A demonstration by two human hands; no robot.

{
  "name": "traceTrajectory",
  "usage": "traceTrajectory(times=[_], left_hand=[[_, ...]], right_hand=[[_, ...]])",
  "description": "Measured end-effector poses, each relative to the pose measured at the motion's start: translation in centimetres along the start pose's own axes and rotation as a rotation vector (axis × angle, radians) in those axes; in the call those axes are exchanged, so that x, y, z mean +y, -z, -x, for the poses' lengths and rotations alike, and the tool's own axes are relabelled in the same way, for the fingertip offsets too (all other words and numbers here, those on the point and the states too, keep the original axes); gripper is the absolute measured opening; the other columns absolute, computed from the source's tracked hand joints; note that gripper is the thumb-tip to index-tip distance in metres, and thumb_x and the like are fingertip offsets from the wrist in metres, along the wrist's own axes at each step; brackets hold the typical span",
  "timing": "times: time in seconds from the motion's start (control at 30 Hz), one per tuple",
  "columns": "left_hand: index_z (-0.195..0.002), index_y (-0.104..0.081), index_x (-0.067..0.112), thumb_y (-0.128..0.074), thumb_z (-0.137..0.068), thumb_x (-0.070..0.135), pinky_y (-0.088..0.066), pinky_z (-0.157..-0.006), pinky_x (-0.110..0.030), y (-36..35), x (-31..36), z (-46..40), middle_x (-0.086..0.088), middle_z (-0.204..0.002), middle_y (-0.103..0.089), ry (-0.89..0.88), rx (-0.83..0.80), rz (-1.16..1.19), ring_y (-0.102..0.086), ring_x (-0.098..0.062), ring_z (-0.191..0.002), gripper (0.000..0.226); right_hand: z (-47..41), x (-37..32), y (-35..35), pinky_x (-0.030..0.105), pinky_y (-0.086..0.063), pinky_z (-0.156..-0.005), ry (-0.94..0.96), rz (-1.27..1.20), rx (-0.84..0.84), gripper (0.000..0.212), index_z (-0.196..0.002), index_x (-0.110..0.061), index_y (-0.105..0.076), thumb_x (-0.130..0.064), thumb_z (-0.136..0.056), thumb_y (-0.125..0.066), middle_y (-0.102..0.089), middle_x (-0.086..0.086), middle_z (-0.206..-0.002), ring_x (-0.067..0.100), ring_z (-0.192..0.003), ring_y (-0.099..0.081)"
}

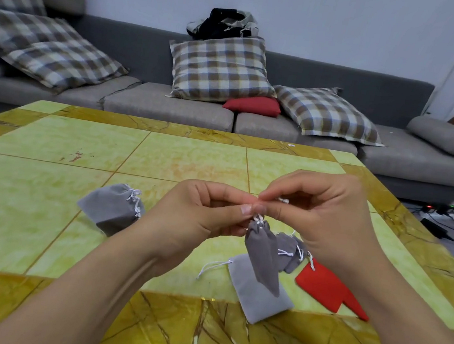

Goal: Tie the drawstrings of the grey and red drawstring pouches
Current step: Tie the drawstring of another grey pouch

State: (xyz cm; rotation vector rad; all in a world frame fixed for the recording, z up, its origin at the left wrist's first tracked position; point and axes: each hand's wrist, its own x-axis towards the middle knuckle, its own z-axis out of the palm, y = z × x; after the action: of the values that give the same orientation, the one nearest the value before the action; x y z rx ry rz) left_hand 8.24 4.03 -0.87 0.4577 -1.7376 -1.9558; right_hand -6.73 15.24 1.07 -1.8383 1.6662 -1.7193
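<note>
Grey velvet pouch hangs by its gathered neck above the table. The left hand and the right hand meet over it, fingertips pinching its white cord. At 6 o'clock below lies a flat grey pouch; at 4 o'clock, a red pouch; at 9 o'clock, well apart, a closed grey pouch.

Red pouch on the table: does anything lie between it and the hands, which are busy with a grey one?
Partly. The red pouch lies flat under the right hand, its top edge tucked beneath small grey pouches. Both hands, left hand included, pinch the cord of the hanging grey pouch.
</note>
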Motion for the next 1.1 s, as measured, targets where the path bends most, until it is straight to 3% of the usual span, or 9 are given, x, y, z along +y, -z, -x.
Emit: traceTrajectory(times=[0.27, 0.43, 0.6, 0.7, 0.8, 0.93, 1.1], left_hand=[[-0.09, -0.077, 0.001, -0.072, -0.068, 0.007, -0.057, -0.07, -0.022, -0.17, 0.37, 0.22, -0.015, -0.09, -0.075, 0.032, -0.043, 0.104, -0.072, -0.018, -0.082, 0.023], [-0.086, -0.077, 0.003, -0.079, -0.069, 0.008, -0.059, -0.079, -0.037, -0.4, 0.09, 0.17, -0.017, -0.085, -0.076, -0.022, 0.058, -0.146, -0.071, -0.025, -0.08, 0.018], [-0.091, -0.077, 0.004, -0.076, -0.08, 0.01, -0.059, -0.078, -0.036, -0.4, 0.06, 0.26, -0.014, -0.085, -0.076, -0.021, 0.035, -0.24, -0.071, -0.034, -0.085, 0.013], [-0.092, -0.075, 0.003, -0.073, -0.082, 0.008, -0.059, -0.076, -0.03, -0.47, -0.02, 0.28, -0.014, -0.085, -0.076, -0.033, 0.005, -0.247, -0.071, -0.027, -0.079, 0.011], [-0.102, -0.07, 0.002, -0.071, -0.084, 0.005, -0.058, -0.072, -0.025, -0.68, 0.02, 0.3, -0.013, -0.081, -0.075, -0.033, -0.006, -0.186, -0.07, -0.017, -0.074, 0.018], [-0.119, -0.058, 0.011, -0.072, -0.083, 0.005, -0.057, -0.076, -0.025, -0.87, 0.16, 0.25, -0.012, -0.084, -0.076, -0.037, -0.042, -0.114, -0.07, -0.017, -0.078, 0.039], [-0.117, -0.057, 0.009, -0.073, -0.077, 0.004, -0.056, -0.075, -0.023, -0.62, 0.38, 0.3, -0.011, -0.081, -0.076, -0.088, -0.035, -0.041, -0.073, -0.019, -0.083, 0.043]], right_hand=[[-0.17, 0.26, -0.1, 0.018, -0.05, -0.058, -0.047, -0.068, 0.044, 0.013, -0.071, -0.006, -0.076, 0.002, -0.066, -0.085, -0.073, 0.0, -0.066, 0.007, -0.06, -0.067], [0.0, 0.22, -0.27, 0.02, -0.051, -0.054, -0.104, -0.064, -0.009, 0.011, -0.075, -0.004, -0.077, 0.003, -0.069, -0.082, -0.073, 0.004, -0.065, 0.01, -0.055, -0.065], [-0.34, 0.63, 0.6, 0.022, -0.052, -0.057, -0.172, -0.075, -0.072, 0.012, -0.086, -0.001, -0.077, 0.002, -0.074, -0.078, -0.075, 0.008, -0.071, 0.015, -0.062, -0.07], [-0.21, 0.56, 0.25, 0.018, -0.052, -0.061, -0.148, -0.066, -0.045, 0.014, -0.082, -0.007, -0.078, -0.004, -0.069, -0.081, -0.076, 0.001, -0.071, 0.01, -0.065, -0.07], [-0.23, 0.69, 0.11, 0.019, -0.053, -0.063, -0.159, -0.075, -0.007, 0.016, -0.082, -0.009, -0.076, -0.004, -0.068, -0.082, -0.076, 0.001, -0.072, 0.012, -0.067, -0.072], [-0.11, 0.58, -0.09, 0.017, -0.049, -0.056, -0.155, -0.084, 0.018, 0.014, -0.077, -0.004, -0.075, 0.001, -0.067, -0.083, -0.073, 0.004, -0.066, 0.008, -0.057, -0.065], [-0.05, 0.95, -0.25, 0.024, -0.051, -0.054, -0.226, -0.107, 0.003, 0.01, -0.079, -0.003, -0.076, -0.011, -0.072, -0.078, -0.072, 0.006, -0.066, 0.014, -0.056, -0.062]])
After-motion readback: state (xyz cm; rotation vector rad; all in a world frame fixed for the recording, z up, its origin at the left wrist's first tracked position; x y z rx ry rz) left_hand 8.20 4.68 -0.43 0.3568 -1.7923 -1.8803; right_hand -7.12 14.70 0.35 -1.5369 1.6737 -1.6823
